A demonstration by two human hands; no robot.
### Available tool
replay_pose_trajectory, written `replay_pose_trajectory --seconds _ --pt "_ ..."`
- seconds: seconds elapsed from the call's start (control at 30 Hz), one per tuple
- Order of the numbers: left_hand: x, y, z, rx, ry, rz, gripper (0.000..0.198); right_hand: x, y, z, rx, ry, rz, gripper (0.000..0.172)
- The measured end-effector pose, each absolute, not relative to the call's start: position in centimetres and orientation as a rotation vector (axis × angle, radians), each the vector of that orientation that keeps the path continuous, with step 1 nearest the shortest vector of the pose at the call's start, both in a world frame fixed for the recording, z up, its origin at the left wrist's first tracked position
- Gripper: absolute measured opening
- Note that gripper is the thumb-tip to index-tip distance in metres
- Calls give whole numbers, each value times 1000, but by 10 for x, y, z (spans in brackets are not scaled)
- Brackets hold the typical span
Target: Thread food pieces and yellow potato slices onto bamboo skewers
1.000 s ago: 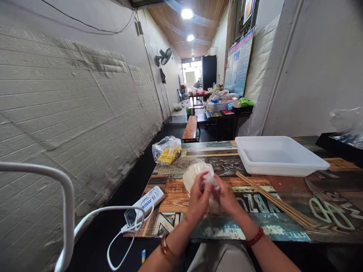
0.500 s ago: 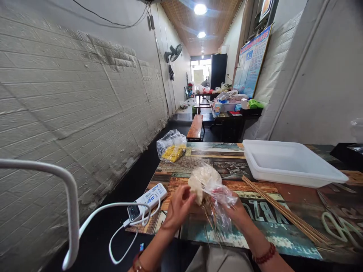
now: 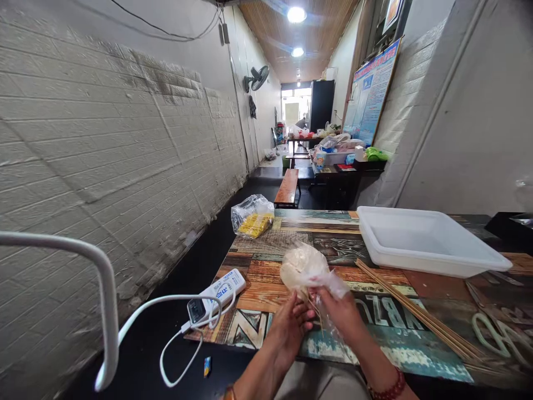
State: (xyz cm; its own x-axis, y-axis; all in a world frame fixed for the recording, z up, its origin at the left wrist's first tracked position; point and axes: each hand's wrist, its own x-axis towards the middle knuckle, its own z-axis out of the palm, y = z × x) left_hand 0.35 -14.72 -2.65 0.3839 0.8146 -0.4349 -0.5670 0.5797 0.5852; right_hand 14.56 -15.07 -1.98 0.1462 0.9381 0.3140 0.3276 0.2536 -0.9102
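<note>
A clear plastic bag (image 3: 303,264) with pale, cream-coloured food inside lies on the patterned table in front of me. My right hand (image 3: 337,305) is closed on the gathered neck of this bag. Thin wooden sticks (image 3: 318,318) poke out of the bag toward me, between my hands; their upper ends are hidden. Just below the bag, my left hand (image 3: 291,323) is turned palm up beside the sticks. Its fingers are loosely bent and apart, and I see nothing held in them.
A white plastic tub (image 3: 433,244) stands at the right. Long wooden skewers (image 3: 412,308) and green-handled scissors (image 3: 491,333) lie nearby. A bag with yellow contents (image 3: 255,222) sits at the far left corner. A white power bank (image 3: 216,297) with a cable lies on the left edge.
My left hand has moved from the bag's left side down and right, turning palm up under the sticks. My right hand keeps the bag's neck, its loose plastic now more bunched.
</note>
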Motion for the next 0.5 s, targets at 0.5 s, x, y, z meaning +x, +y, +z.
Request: replay_pose_trajectory --seconds 0.5 --pt "-5 -100 -35 899 1034 894 40 192 -173 -17 -1374 -1189 1008 43"
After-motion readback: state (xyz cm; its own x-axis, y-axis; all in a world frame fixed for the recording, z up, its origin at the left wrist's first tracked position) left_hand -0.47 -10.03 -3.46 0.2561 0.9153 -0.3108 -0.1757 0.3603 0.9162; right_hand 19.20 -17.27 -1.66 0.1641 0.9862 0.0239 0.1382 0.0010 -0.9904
